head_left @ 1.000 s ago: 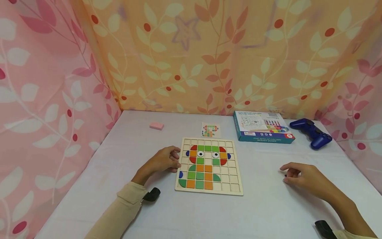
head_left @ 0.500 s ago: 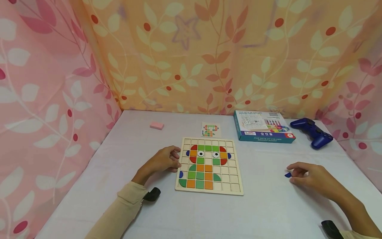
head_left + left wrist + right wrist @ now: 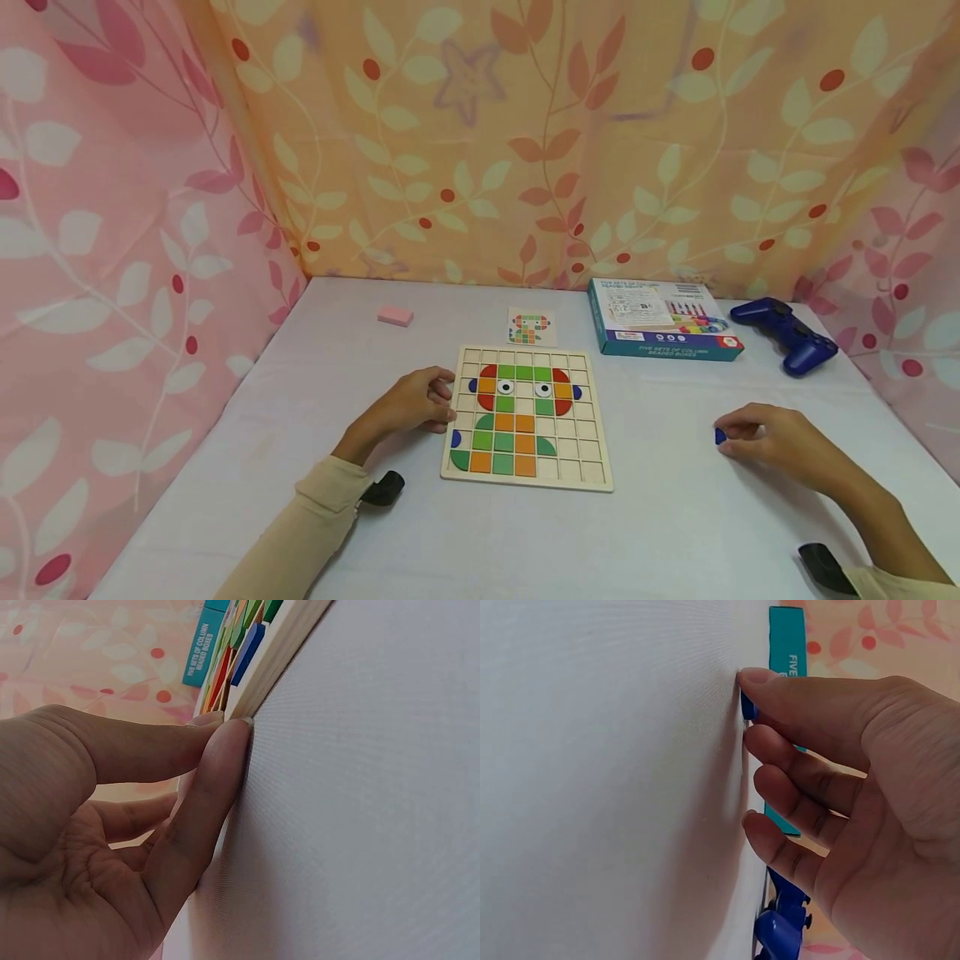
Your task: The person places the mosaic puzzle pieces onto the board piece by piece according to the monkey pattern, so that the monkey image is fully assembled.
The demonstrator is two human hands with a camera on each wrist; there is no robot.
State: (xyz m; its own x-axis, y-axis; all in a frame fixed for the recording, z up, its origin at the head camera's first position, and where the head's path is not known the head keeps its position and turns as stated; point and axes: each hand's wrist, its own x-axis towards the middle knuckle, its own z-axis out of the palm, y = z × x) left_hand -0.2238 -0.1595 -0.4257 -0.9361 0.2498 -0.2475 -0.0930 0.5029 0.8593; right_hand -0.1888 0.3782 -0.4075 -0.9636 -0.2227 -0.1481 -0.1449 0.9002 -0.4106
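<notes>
A square wooden grid board (image 3: 570, 450) lies mid-table, with colored tiles forming an animal figure on it. At its left edge, my left hand (image 3: 408, 402) grips the board between thumb and finger; the left wrist view shows the fingertips meeting at the board's side (image 3: 270, 671). Off to the right, my right hand (image 3: 780, 437) pinches a small blue half-round tile (image 3: 720, 436) just at the tabletop. In the right wrist view the blue tile (image 3: 748, 706) sits under the thumb, and the other fingers are loosely curled.
Behind the board lies a small pattern card (image 3: 532, 327), with a pink block (image 3: 395, 316) to its left. A flat teal-edged box (image 3: 663, 321) and a blue game controller (image 3: 783, 335) stand at the back right. Patterned cloth (image 3: 480, 142) encloses the white table.
My right hand shifted slightly right, uncovering the blue tile, then came back a little left with the tile tipped up between its fingers. The left hand and board stayed put.
</notes>
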